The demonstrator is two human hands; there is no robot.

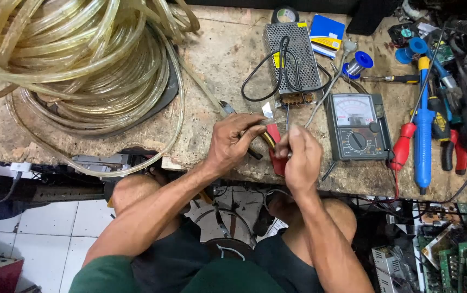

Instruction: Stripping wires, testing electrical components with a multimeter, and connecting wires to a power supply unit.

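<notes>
My left hand (233, 142) grips the end of a clear yellowish light-strip tube (269, 140) just in front of the workbench edge. My right hand (298, 154) pinches that same tube end from the right, fingers closed on it. Red-handled pliers (275, 142) lie under both hands, their metal jaws (226, 106) pointing up-left on the bench. The tube runs back to a big coil of the same tubing (76, 59) at the left.
On the worn bench (212, 59) sit a perforated metal power supply (293, 57) with a black cable, an analog multimeter (357, 126), a solder spool (359, 61), a blue desoldering pump (422, 130), and screwdrivers. Circuit boards (450, 252) lie at the lower right.
</notes>
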